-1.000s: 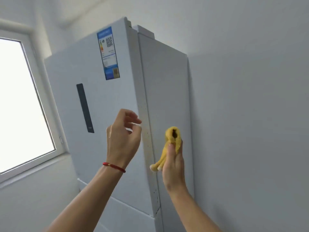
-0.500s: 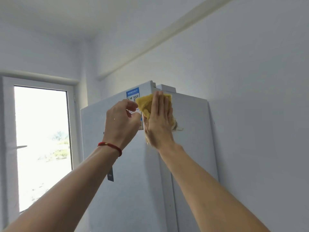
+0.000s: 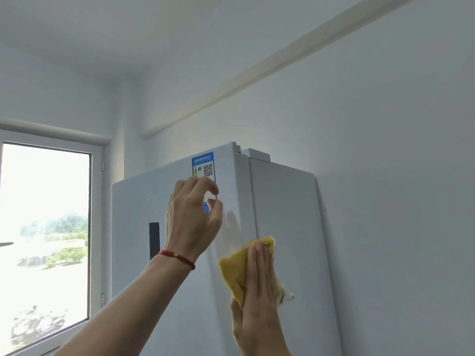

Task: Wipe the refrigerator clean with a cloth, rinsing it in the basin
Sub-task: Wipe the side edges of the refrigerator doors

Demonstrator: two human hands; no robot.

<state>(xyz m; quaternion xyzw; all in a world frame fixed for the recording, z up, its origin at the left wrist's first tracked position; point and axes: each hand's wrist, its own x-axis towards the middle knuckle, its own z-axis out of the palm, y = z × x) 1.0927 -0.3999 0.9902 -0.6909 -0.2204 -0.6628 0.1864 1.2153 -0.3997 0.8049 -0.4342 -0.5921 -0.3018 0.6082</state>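
Note:
A tall white refrigerator (image 3: 288, 214) stands in the room's corner, with a blue label near the top of its door and a dark panel lower down. My right hand (image 3: 257, 299) presses a yellow cloth (image 3: 234, 271) flat against the fridge's right front edge with straight fingers. My left hand (image 3: 191, 217), with a red bracelet at the wrist, hovers in front of the door near the label. Its fingers are loosely curled and hold nothing. The basin is out of view.
A bright window (image 3: 46, 237) with a white frame fills the left. A plain white wall (image 3: 401, 201) runs close along the fridge's right side. A white beam (image 3: 270, 62) crosses under the ceiling above.
My right hand has slid the cloth down from the fridge's top corner to lower on its right edge. The left hand stays raised near the label.

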